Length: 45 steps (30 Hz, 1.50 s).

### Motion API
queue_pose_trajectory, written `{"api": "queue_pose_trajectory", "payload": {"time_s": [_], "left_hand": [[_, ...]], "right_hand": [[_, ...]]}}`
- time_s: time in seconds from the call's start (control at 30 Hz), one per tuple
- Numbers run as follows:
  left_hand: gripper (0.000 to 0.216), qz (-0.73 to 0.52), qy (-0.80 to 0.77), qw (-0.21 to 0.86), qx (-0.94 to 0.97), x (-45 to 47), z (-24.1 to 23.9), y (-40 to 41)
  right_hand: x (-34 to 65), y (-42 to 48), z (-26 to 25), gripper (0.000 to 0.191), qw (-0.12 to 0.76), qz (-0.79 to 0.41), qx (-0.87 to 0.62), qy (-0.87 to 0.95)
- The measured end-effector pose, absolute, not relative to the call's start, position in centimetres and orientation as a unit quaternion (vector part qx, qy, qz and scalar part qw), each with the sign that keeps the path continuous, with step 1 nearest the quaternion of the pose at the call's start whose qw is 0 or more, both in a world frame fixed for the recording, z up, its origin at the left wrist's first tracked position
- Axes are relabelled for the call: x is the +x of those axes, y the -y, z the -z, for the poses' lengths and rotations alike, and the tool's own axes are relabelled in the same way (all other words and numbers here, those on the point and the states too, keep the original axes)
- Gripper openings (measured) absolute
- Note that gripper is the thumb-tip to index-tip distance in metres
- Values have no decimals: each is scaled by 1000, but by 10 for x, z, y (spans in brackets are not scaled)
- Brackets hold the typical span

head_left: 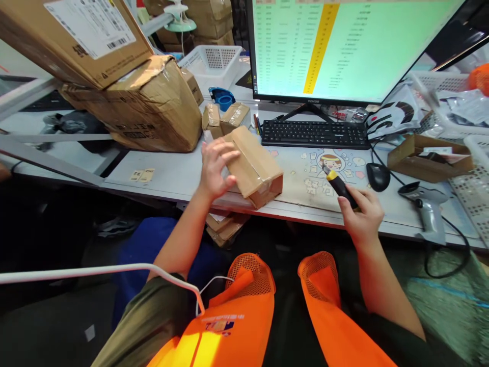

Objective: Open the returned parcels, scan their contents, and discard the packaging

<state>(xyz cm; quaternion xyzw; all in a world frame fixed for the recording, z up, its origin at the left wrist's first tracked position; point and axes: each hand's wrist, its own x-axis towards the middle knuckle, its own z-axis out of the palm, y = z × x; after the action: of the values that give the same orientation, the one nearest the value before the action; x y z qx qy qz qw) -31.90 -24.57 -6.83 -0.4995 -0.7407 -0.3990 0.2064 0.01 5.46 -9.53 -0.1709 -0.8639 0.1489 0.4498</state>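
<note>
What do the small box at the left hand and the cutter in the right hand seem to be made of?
Small box: probably matt cardboard, by its brown panels and folded edges; glossy tape looks like plastic. Cutter: dull black-and-yellow handle, perhaps plastic or rubber; its grey blade suggests metal.

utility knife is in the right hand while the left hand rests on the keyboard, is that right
Not quite: the head view shows the left hand at the small cardboard box instead. The utility knife is indeed in the right hand.
</note>
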Motion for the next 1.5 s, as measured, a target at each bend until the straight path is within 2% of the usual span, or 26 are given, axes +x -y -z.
{"api": "queue_pose_trajectory", "payload": {"time_s": [0.1, 0.17, 0.23, 0.3, 0.4, 0.63, 0.97, 1.17, 1.5], "left_hand": [[108, 416, 747, 141, -499, -343, 52, 243], [111, 382, 767, 142, -495, -330, 48, 237], [101, 319, 799, 188, -473, -296, 50, 232], [82, 264, 818, 237, -452, -254, 54, 230], [59, 239, 809, 287, -454, -206, 60, 230], [50, 209, 791, 302, -489, -193, 51, 225], [47, 229, 778, 301, -503, -200, 58, 223], [35, 321, 745, 361, -460, -200, 87, 211], [33, 292, 752, 330, -490, -203, 84, 219]], "right_hand": [[2, -33, 74, 34, 438, -188, -113, 872], [0, -15, 55, 33, 422, -199, -72, 881], [-2, 0, 34, 34, 388, -189, -52, 900], [-3, 10, 15, 34, 340, -161, -53, 925], [-6, 12, -8, 38, 273, -109, -65, 953], [-21, 17, -43, 39, 202, -25, -39, 978], [-7, -41, -77, 45, 185, -17, -78, 980], [-23, 9, -74, 35, 140, -39, -22, 989], [-36, 39, -63, 42, 149, 67, -49, 985]]}}
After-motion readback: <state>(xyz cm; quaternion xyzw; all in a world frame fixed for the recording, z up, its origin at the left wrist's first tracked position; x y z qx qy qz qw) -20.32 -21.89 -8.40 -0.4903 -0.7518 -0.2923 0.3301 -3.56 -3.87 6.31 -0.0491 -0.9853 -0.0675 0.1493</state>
